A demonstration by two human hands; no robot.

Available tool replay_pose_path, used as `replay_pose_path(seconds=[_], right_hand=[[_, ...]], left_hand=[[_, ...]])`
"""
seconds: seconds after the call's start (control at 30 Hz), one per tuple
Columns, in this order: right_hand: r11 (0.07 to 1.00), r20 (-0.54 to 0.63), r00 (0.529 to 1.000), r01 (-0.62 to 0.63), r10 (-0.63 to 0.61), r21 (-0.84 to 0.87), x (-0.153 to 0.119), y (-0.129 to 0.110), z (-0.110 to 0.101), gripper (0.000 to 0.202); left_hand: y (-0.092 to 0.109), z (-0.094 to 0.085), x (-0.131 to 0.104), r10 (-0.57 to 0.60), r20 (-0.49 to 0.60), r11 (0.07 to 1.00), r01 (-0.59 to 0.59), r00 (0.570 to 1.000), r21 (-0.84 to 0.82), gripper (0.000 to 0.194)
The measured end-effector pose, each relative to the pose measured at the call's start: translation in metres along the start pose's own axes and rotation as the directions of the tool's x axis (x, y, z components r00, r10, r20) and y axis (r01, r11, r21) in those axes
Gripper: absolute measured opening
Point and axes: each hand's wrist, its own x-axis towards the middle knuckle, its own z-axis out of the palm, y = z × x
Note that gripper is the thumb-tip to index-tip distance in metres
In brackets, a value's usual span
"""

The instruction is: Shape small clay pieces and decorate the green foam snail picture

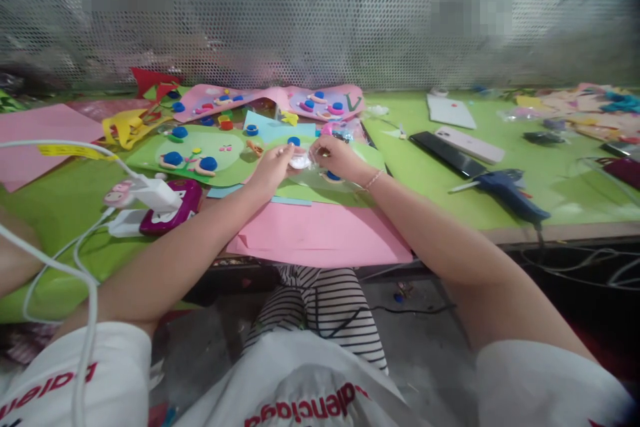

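Over the green table, my left hand [274,167] is closed on a small white round piece [300,161]. My right hand [339,157] meets it from the other side, fingers pinched close by the piece; what they hold is too small to make out, though something see-through shows near the fingertips. Beneath both hands lies a green foam sheet [235,177] with several blue-topped foam shapes stuck on it. One blue shape [294,141] shows just beyond my left fingers. Pink sheets [320,233] lie at the table's front edge, below my wrists.
At the left are a purple power adapter [187,203] with white plugs and cables, and yellow foam scraps [130,127]. A pink decorated sheet [280,101] lies farther back. On the right are a blue glue gun [515,195] and phones [445,153]. A perforated metal panel [300,20] closes the back.
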Motion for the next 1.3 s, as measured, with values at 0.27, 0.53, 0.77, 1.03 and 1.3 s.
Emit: replay_pose_path(seconds=[0.27,0.53,0.77,1.03,1.3], right_hand=[[0.992,-0.025,0.999,-0.025,0.029,0.120,0.0011,0.0024,-0.0013,0.006],[1.000,0.018,1.000,-0.001,0.001,0.031,0.0010,0.0033,-0.0030,0.013],[0.997,0.052,0.998,0.045,-0.042,-0.060,-0.0004,-0.0009,-0.0026,0.018],[0.993,0.007,0.997,0.076,-0.076,-0.089,-0.0004,-0.0011,0.0013,0.022],[0.998,0.002,0.999,0.037,-0.038,0.042,-0.0004,0.0026,-0.0006,0.014]], left_hand=[[0.0027,0.0015,-0.0034,0.050,-0.024,0.998,-0.050,0.998,-0.033,0.023],[0.0009,0.0031,-0.0026,0.003,-0.010,0.999,-0.004,1.000,-0.052,0.025],[-0.0003,0.0029,-0.0022,-0.018,0.021,0.998,0.019,1.000,-0.062,0.027],[0.0032,0.0025,-0.0027,-0.018,0.004,0.998,0.018,1.000,-0.054,0.029],[0.0079,0.0045,-0.0055,-0.023,-0.040,0.997,0.020,0.999,-0.081,0.025]])
